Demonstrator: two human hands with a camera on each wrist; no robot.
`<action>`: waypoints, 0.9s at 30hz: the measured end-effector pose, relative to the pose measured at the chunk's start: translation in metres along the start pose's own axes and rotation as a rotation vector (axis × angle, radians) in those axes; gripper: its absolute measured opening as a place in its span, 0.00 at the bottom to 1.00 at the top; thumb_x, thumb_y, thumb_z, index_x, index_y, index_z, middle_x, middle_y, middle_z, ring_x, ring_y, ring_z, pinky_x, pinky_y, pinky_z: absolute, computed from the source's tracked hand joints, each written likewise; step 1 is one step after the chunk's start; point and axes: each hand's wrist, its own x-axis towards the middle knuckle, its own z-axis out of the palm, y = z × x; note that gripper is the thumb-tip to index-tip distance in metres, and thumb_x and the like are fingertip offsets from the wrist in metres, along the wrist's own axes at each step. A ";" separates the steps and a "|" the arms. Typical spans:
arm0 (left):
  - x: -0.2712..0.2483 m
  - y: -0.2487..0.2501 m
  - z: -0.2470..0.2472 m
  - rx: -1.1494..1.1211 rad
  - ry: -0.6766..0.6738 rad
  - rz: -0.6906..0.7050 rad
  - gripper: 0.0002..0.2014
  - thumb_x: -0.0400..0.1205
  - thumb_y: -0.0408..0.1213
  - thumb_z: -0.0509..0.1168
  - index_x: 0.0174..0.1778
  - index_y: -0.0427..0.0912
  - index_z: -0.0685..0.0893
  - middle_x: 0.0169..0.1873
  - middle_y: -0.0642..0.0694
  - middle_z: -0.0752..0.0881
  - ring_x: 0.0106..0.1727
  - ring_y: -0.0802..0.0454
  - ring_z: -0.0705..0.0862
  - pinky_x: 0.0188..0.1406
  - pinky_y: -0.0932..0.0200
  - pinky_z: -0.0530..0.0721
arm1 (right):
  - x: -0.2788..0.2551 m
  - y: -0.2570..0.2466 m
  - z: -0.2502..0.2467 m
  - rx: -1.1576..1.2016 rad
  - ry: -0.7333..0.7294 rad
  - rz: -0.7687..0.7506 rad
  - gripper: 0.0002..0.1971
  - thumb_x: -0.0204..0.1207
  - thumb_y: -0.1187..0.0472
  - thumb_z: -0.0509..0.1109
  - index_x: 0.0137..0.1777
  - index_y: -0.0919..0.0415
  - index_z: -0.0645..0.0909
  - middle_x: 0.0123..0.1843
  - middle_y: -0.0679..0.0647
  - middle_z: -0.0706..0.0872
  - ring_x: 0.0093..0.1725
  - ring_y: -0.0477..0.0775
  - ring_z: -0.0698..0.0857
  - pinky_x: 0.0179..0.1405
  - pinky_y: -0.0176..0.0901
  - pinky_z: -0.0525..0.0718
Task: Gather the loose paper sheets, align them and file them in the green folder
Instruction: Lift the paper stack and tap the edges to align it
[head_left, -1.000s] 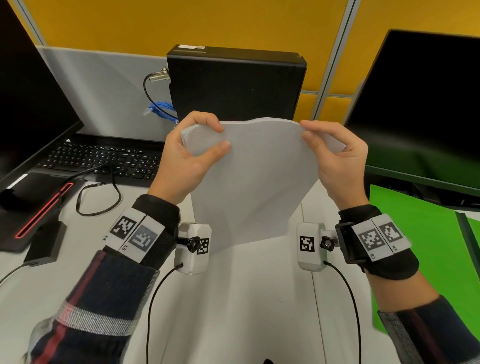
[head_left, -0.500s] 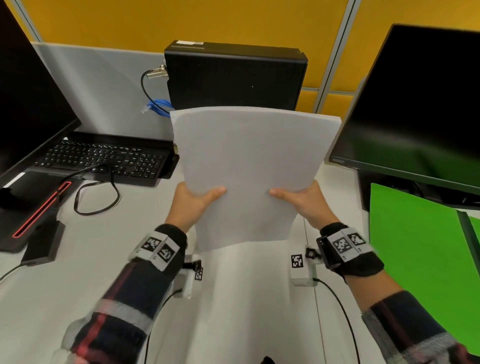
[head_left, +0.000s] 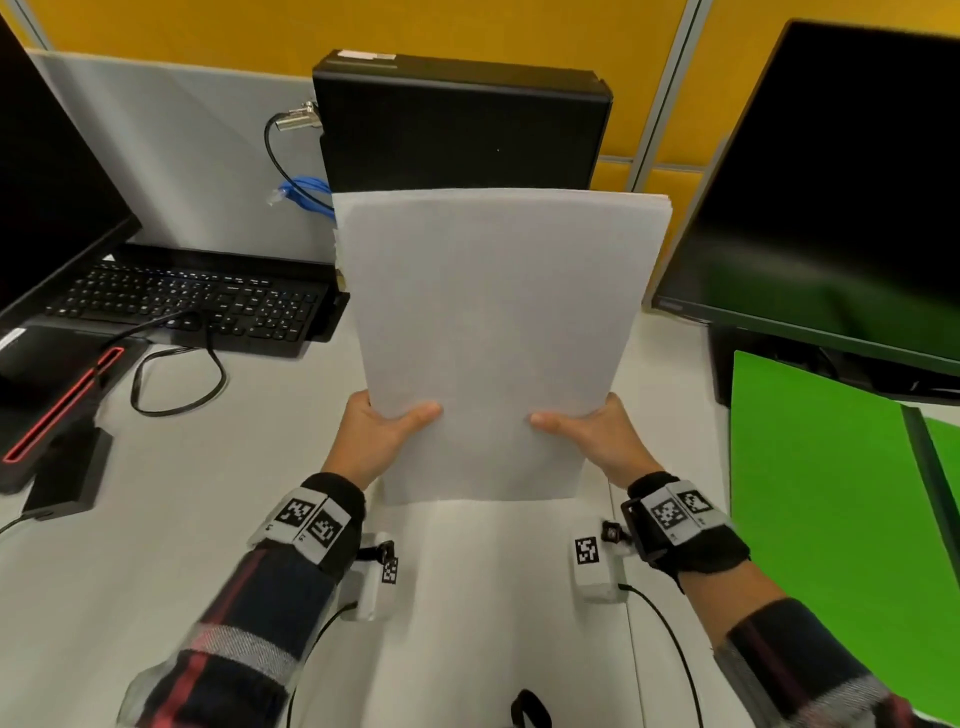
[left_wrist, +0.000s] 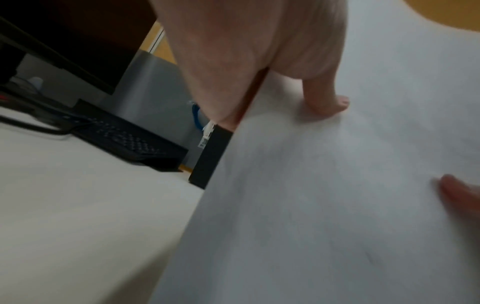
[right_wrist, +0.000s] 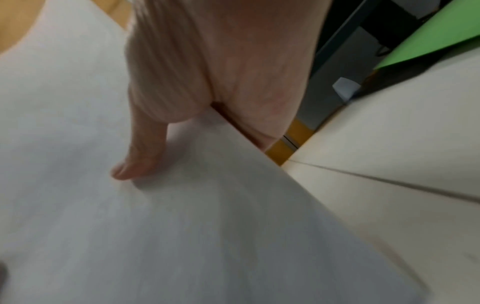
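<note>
A stack of white paper sheets (head_left: 493, 332) stands upright on its bottom edge on the white desk, in the middle of the head view. My left hand (head_left: 384, 436) grips its lower left side, thumb on the front. My right hand (head_left: 582, 431) grips the lower right side the same way. The wrist views show each thumb pressed on the paper sheets (left_wrist: 337, 205) (right_wrist: 130, 226); the fingers behind are hidden. The sheets' top edges are slightly uneven at the upper right. The green folder (head_left: 821, 509) lies open on the desk to the right, also seen as a green folder (right_wrist: 428, 43) corner in the right wrist view.
A black computer box (head_left: 457, 130) stands behind the paper. A keyboard (head_left: 192, 301) and looped black cable (head_left: 176, 379) lie at the left, beside a monitor (head_left: 52, 197). Another monitor (head_left: 831, 208) stands at the right, above the folder. White desk (head_left: 156, 545) surrounds my arms.
My hands slid from the top corners of the sheets down to the lower sides. The bent stack straightened and now stands upright on the desk.
</note>
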 end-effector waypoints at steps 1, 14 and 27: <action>-0.001 -0.004 -0.001 0.003 -0.009 -0.027 0.12 0.73 0.29 0.73 0.44 0.52 0.83 0.43 0.55 0.87 0.44 0.62 0.86 0.37 0.77 0.82 | -0.001 0.007 0.001 0.010 0.006 0.017 0.17 0.62 0.70 0.80 0.47 0.51 0.85 0.44 0.42 0.90 0.43 0.38 0.89 0.47 0.34 0.86; -0.008 -0.012 0.004 -0.024 0.086 0.012 0.13 0.71 0.27 0.74 0.44 0.50 0.83 0.41 0.57 0.86 0.35 0.74 0.86 0.37 0.81 0.81 | -0.005 0.011 0.005 0.045 0.033 -0.041 0.20 0.63 0.72 0.79 0.52 0.54 0.83 0.49 0.45 0.88 0.45 0.35 0.88 0.44 0.25 0.84; -0.009 -0.022 0.008 0.044 0.073 -0.134 0.17 0.74 0.30 0.72 0.59 0.36 0.82 0.50 0.44 0.85 0.53 0.48 0.83 0.56 0.57 0.78 | -0.004 0.031 0.011 0.026 0.044 0.066 0.15 0.69 0.69 0.76 0.54 0.57 0.82 0.50 0.51 0.87 0.46 0.42 0.86 0.41 0.25 0.85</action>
